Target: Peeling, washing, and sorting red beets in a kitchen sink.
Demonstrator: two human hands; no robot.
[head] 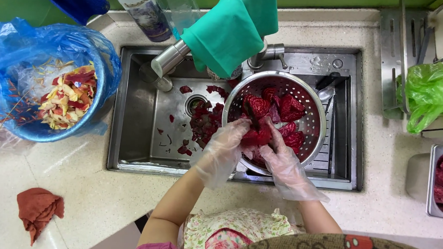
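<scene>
Clear plastic gloves are worn on both hands. One dark red beet piece (pixel 256 136) is gripped between the left hand (pixel 225 148) and the right hand (pixel 280 161), held over the steel colander (pixel 315 120) so that scraps and juice are caught. More red pieces are kept inside the colander, which is set in the steel sink (pixel 139 135). Peelings (pixel 201 119) are gathered about the drain. Farther left, a blue-lined bin (pixel 11 50) is filled with trimmings.

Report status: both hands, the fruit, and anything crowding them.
Left hand and right hand, both gloved, grip one red fruit. Over colander in sink. Green cloth on tap hangs close above.
</scene>
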